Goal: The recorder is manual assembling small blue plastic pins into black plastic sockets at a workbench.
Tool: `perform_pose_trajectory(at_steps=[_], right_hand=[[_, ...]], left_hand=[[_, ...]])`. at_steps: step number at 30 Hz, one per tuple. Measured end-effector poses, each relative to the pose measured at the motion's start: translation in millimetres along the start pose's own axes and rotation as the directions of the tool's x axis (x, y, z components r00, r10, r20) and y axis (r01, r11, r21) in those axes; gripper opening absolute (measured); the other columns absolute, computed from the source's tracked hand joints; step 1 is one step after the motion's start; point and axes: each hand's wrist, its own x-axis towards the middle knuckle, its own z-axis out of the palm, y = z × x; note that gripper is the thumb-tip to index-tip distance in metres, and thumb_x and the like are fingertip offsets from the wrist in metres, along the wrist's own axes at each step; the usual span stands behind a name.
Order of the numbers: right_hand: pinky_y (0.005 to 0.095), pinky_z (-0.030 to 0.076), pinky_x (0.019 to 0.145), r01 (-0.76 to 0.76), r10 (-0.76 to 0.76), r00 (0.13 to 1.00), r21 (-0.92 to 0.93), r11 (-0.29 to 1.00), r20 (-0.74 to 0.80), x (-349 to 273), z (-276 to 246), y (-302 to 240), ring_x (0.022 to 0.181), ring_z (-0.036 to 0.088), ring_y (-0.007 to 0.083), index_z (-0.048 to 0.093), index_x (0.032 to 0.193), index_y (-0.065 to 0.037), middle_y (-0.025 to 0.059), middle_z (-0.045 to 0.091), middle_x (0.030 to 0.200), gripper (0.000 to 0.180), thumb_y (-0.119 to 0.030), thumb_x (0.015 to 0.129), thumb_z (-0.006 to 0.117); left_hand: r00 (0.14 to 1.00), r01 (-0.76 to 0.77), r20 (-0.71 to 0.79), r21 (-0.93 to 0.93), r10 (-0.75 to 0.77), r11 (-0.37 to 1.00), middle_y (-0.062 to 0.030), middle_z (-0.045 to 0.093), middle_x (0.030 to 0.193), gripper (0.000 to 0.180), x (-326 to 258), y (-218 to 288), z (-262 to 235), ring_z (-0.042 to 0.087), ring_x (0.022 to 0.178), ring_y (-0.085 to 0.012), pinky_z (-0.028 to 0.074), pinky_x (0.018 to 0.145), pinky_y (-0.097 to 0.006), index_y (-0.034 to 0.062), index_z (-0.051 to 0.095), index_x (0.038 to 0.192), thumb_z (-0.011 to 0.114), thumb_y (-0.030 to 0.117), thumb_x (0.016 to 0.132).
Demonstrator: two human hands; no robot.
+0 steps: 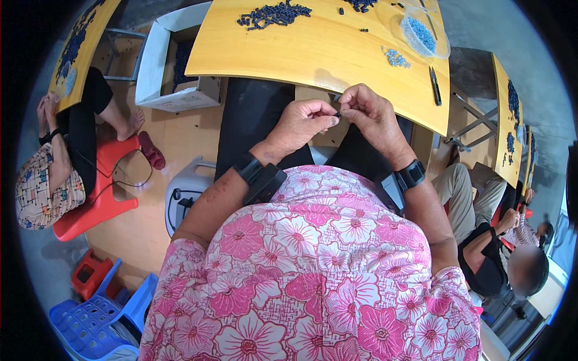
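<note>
Just off the near edge of the yellow table, my left hand pinches a small black cylindrical piece between thumb and fingertips. My right hand meets it there, its thumb and forefinger pressed together beside the piece. Whatever the right fingertips hold is too small to make out. On the table ahead lies a heap of small black cylindrical pieces. At the right, a clear round bowl contains many tiny light-blue parts, and a small pile of pale clear-blue parts sits near it.
The yellow table spans the space ahead, with black tweezers near its right edge. An open white carton stands on the floor at left. Seated people work at tables on both sides. Red stools and a blue plastic chair are at left.
</note>
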Motion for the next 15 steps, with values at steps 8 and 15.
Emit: perform_pose_trajectory(at_steps=[8, 15], right_hand=[[0.0237, 0.046, 0.071, 0.148, -0.122, 0.988, -0.386, 0.91, 0.091, 2, -2, -11, 0.077, 0.055, 0.0117, 0.054, 0.097, -0.004, 0.0032, 0.056, 0.083, 0.021, 0.009, 0.08, 0.056], [0.0375, 0.049, 0.071, 0.303, -0.214, 0.952, -0.603, 0.738, 0.217, 4, 6, -23, 0.082, 0.062, 0.0346, 0.06, 0.093, -0.005, 0.018, 0.063, 0.086, 0.013, -0.008, 0.081, 0.057]], left_hand=[[1.0, -0.001, 0.017, 0.053, 0.0, 0.999, -0.0012, 0.064, 0.083, 0.015, 0, -3, 0, 0.057, 0.074, -0.0056, 0.048, 0.069, -0.02, -0.0031, 0.065, 0.097, 0.063, 0.008, 0.086], [0.999, -0.035, -0.015, 0.046, 0.035, 0.998, -0.0026, 0.065, 0.087, 0.015, -2, -8, 2, 0.059, 0.079, -0.0073, 0.049, 0.072, -0.022, -0.0037, 0.065, 0.096, 0.064, 0.006, 0.086]])
